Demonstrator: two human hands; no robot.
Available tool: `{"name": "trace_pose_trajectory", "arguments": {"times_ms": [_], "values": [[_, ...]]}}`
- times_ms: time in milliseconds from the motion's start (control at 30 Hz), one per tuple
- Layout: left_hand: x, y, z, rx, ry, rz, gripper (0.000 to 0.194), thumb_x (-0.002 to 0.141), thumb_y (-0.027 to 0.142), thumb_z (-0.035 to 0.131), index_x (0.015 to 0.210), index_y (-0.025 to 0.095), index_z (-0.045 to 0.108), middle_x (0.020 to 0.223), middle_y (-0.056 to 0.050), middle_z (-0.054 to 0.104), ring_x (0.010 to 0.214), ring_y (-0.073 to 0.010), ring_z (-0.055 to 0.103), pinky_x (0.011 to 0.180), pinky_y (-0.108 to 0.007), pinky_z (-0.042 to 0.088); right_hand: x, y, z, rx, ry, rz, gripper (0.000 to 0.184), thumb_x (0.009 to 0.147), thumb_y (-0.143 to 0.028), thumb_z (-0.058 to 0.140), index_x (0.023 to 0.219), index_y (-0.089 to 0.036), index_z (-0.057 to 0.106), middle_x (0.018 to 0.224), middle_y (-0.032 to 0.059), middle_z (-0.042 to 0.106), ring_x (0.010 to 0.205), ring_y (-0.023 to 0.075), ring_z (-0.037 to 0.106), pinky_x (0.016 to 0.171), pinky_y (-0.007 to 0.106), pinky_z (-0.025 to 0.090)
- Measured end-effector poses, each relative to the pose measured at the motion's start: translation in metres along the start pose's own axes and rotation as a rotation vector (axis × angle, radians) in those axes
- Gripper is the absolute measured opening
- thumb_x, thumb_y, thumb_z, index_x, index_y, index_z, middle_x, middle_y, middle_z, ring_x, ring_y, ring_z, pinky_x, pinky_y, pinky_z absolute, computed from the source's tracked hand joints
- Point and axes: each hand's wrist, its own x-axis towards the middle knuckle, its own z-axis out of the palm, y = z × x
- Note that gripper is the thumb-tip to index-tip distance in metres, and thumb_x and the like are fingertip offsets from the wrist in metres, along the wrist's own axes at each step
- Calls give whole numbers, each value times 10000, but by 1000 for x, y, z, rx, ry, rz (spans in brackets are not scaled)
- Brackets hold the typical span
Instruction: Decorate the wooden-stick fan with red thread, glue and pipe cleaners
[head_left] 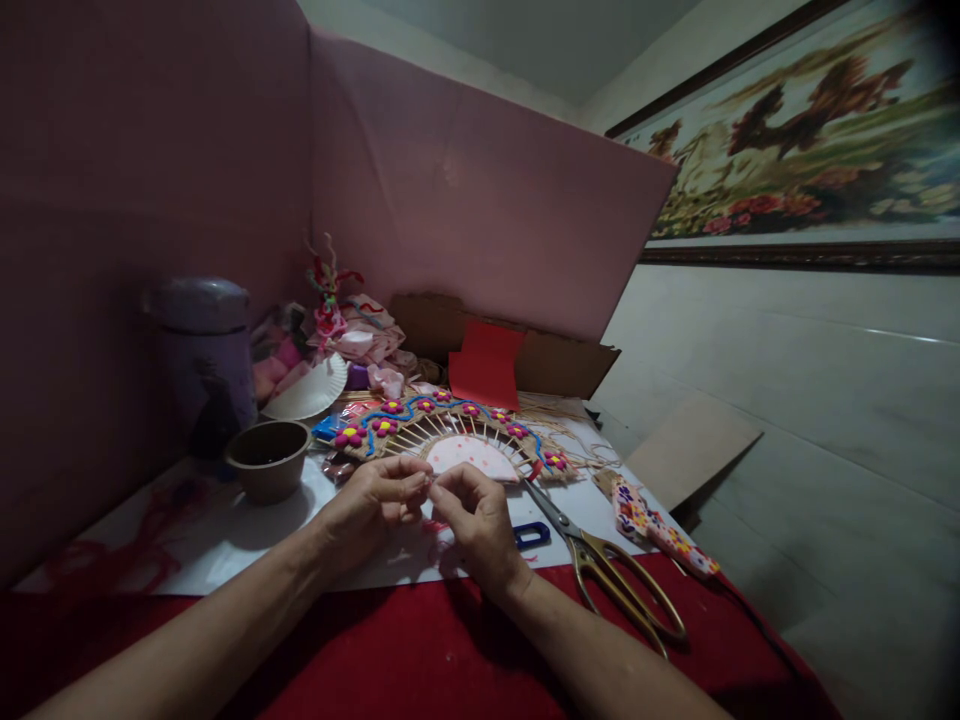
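My left hand [379,500] and my right hand [476,515] meet in a pinch above the white sheet, fingertips close together. Something tiny seems to be between them, too small to name. Right behind the fingers lies a half-round fan [427,430] of burlap and thin sticks. Pink flowers with yellow centres and a wavy blue line decorate its outer band, and a white dotted half-circle [471,458] forms its inner part. To the right of my right hand are a dark blue plastic piece [531,535] and large gold-handled scissors [600,560]. Pink-red strands partly show beneath my hands.
A brown bowl [268,462] and a purple flask [202,365] stand at the left. Behind the fan are a folded paper plate [309,390], pink cloth [367,335] and red paper [486,365]. A flower-patterned glue gun [664,530] lies at the right edge, its cord trailing down.
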Motion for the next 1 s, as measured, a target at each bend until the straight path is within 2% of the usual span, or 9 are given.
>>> {"name": "trace_pose_trajectory", "arguments": {"times_ms": [233,367,533,667,867,1000], "values": [[0,-1,-1,-7,26,23,231,602,110,778,810,135,680,729,-33,617,579,-85,519,521,-208,358,2,2,1,-9,13,-37,184,769,-326,622,695,-176,545,594,-32,540,510,99,508,501,222,395],[0,-3,-2,-1,8,15,231,610,119,779,815,136,673,715,-31,621,564,-82,520,528,-211,371,1,5,1,-27,-3,-44,168,780,-314,610,711,-179,538,615,-26,551,528,106,514,515,227,400],[1,-4,-3,2,-34,-4,253,625,115,765,850,139,652,754,-40,635,586,-91,547,547,-214,400,0,10,1,-51,-23,-67,111,777,-239,599,840,-190,522,647,-34,554,548,108,511,515,224,386],[0,-4,-1,-4,-48,-16,272,631,120,761,872,144,637,773,-47,637,598,-104,562,542,-215,414,1,12,1,-84,-42,-108,78,800,-246,582,820,-190,532,640,-33,540,541,103,483,514,227,376],[0,-1,2,4,-23,14,185,686,236,744,779,114,640,735,-47,605,573,-88,533,514,-196,404,2,11,2,-86,-13,-123,137,812,-314,602,814,-188,549,683,-7,575,586,119,521,547,239,415],[0,-3,3,70,21,32,219,671,281,754,684,111,616,650,-23,569,531,-75,490,477,-178,354,2,12,1,-76,-3,-130,136,812,-311,603,828,-186,552,711,-1,584,607,121,533,559,237,417]]}}
